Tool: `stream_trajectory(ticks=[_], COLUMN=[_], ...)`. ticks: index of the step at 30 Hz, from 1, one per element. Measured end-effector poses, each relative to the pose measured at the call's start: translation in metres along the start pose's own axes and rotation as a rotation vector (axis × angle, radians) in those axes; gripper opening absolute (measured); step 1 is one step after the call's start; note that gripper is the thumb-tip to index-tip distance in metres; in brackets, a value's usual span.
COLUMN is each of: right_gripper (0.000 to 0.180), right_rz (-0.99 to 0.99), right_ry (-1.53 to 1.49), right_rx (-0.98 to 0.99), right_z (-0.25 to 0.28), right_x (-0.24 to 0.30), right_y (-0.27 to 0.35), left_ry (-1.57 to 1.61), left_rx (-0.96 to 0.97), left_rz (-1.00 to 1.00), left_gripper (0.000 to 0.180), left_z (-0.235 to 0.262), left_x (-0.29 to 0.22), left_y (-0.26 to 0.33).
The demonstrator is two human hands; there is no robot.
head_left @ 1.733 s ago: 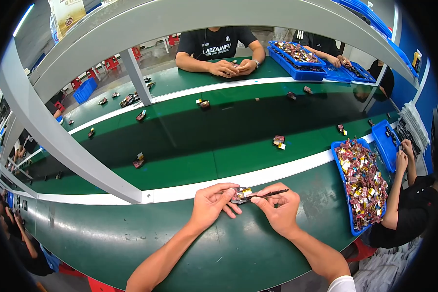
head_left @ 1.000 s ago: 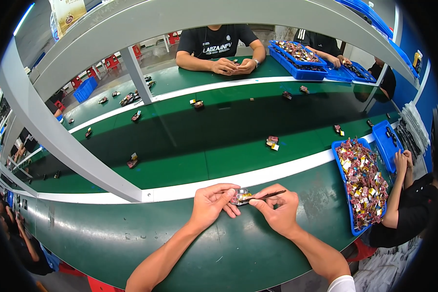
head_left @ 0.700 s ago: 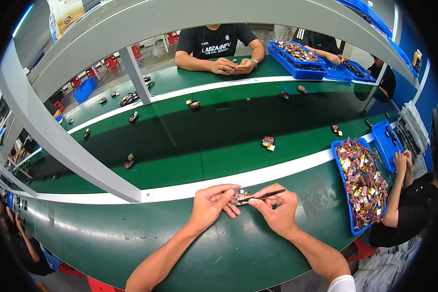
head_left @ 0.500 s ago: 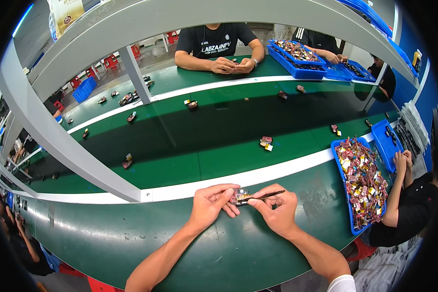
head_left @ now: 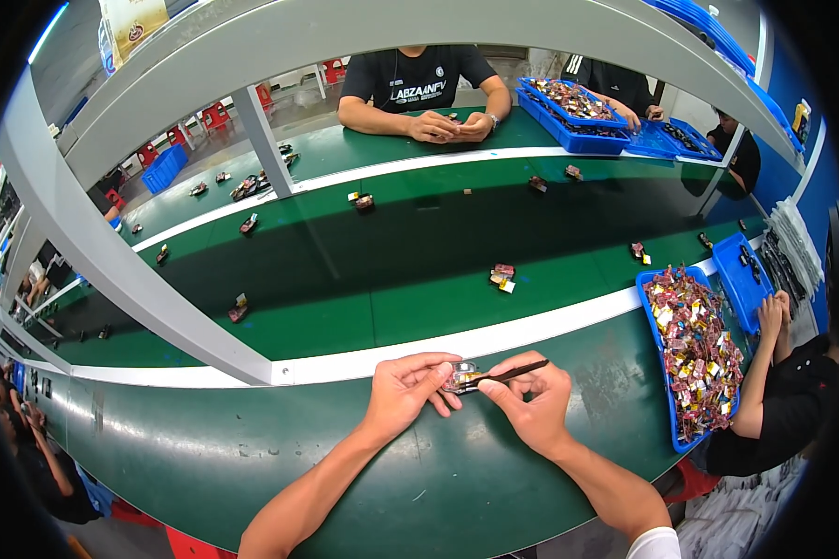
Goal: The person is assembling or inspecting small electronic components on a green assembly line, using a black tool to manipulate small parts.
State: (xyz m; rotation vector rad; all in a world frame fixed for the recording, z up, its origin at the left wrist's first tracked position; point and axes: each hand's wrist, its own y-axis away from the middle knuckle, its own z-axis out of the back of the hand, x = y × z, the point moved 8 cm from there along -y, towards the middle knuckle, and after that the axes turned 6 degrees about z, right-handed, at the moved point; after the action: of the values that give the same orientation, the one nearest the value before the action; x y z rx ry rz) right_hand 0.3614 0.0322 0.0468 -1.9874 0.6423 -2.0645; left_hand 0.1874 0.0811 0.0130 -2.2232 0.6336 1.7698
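Ok so the part (head_left: 463, 375) is by the tabletop's (head_left: 252, 438) far edge, pinched in the left hand (head_left: 407, 387); right hand (head_left: 534, 401) grips a black tool (head_left: 520, 371), slanting down-left to the part's right end.

On my feed I count one bare left hand (head_left: 408, 387), one bare right hand (head_left: 531, 401), one slim black stick-shaped tool (head_left: 522, 371) and one small clear-and-black device (head_left: 462, 376) at lower centre, and two blue rectangular plastic trays (head_left: 663, 373) at middle right.
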Motion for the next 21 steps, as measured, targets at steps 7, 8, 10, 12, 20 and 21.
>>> stream_trajectory(ticks=[7, 8, 10, 12, 20, 21], right_gripper=[0.015, 0.014, 0.014, 0.014, 0.016, 0.016], right_rz=[0.178, 0.251, 0.258, 0.264, 0.428, 0.428], right_ry=[0.190, 0.240, 0.263, 0.288, 0.347, 0.347], right_rx=[0.045, 0.045, 0.073, 0.098, 0.120, 0.119], right_z=[0.000, -0.001, 0.000, -0.001, -0.005, -0.005], right_x=[0.016, 0.023, 0.023, 0.024, 0.032, 0.031], right_y=[-0.003, -0.003, -0.002, -0.002, 0.002, 0.002], left_ry=[0.011, 0.015, 0.019, 0.012, 0.001, -0.026], left_rx=[-0.010, -0.009, -0.009, -0.005, 0.003, 0.004], left_rz=[-0.004, -0.008, -0.012, -0.011, -0.011, -0.016], left_gripper=[0.028, 0.028, 0.028, 0.028, 0.028, 0.029], left_z=[0.000, -0.001, -0.002, -0.003, -0.006, -0.007], left_x=[0.000, 0.000, 0.000, 0.001, 0.002, 0.001], left_y=[-0.001, -0.002, -0.003, -0.003, -0.003, -0.002])
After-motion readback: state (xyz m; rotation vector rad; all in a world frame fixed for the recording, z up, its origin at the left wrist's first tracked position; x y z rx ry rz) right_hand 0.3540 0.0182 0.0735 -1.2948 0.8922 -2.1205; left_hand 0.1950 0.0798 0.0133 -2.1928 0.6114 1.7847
